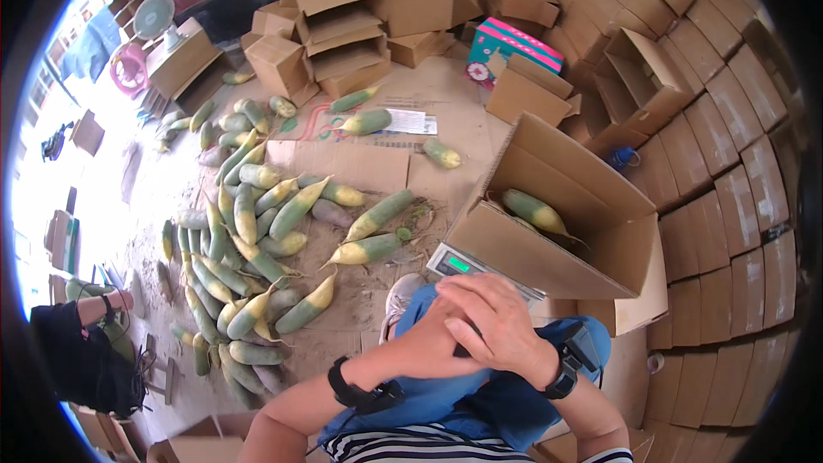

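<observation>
My left hand (429,347) and my right hand (501,319) are clasped together above my knees. The right one lies over the left, its fingers closed around it, which hides the left fingers. A small dark patch shows between the palms; I cannot make out what it is. Just beyond the hands is a scale (480,273) with a lit green display. An open cardboard box (549,249) sits tilted on it, with a few green radishes (536,208) inside. To the left lies a large heap of green radishes (244,214) with pale yellowish ends.
Flattened cardboard (343,163) covers part of the floor. Empty cartons (343,34) stand at the back beside a teal and pink box (514,51). Stacked cartons (720,206) wall the right side. A fan (154,17) is far left; another person's arm (99,307) shows at the left edge.
</observation>
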A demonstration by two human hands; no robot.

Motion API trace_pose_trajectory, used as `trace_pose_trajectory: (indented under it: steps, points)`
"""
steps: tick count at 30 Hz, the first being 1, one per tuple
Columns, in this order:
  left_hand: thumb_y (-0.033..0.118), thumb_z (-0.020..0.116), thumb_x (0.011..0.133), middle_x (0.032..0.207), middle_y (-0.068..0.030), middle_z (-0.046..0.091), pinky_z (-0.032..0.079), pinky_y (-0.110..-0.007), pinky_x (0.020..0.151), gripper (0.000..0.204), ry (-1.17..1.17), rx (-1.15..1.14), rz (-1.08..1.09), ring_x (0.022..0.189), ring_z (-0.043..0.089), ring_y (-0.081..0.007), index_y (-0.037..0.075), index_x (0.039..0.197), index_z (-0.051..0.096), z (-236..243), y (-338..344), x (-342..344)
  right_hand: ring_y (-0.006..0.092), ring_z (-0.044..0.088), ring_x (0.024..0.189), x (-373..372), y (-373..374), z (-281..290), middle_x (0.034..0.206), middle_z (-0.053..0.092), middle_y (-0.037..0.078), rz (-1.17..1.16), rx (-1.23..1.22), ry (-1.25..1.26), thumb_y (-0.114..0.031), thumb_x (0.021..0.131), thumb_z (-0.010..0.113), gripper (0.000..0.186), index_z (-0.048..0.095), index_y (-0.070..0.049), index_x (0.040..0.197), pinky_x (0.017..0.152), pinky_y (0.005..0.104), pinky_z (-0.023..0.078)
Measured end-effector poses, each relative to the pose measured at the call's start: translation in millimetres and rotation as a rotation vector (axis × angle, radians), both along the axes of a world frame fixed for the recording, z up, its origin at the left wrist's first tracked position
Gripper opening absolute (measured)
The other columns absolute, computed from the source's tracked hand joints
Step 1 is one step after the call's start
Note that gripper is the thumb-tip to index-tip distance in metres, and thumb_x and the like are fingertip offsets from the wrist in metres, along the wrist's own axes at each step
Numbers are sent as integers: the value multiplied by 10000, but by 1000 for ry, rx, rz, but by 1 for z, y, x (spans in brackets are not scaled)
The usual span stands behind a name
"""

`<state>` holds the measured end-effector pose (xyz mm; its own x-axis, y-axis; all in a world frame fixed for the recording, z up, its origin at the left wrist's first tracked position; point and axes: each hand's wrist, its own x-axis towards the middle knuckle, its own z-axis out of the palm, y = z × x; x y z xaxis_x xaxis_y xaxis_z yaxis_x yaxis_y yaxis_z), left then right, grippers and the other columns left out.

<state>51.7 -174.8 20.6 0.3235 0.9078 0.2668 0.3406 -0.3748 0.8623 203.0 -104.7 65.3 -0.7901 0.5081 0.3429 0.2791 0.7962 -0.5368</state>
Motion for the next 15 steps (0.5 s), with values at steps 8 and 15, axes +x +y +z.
trace_pose_trajectory:
  steps: [8, 15]
  points:
    - [109, 613, 845, 1079, -187, 660, 498, -393, 928, 315, 67, -473, 544, 1034, 646, -306, -36, 1123, 588, -158, 22, -125, 310, 625, 1021, -9, -1, -4, 1210, 615, 146, -69, 47, -41, -228, 796, 719, 504, 589, -34, 1242, 853, 400, 495]
    - [143, 645, 789, 1419, -214, 407, 484, -477, 934, 540, 700, -735, 769, 1195, 515, -399, -13, 1271, 457, -278, 16, -157, 272, 666, 904, -22, 5, -8, 1096, 666, 111, -133, 19, -23, -141, 728, 729, 390, 675, -43, 1101, 773, 347, 516]
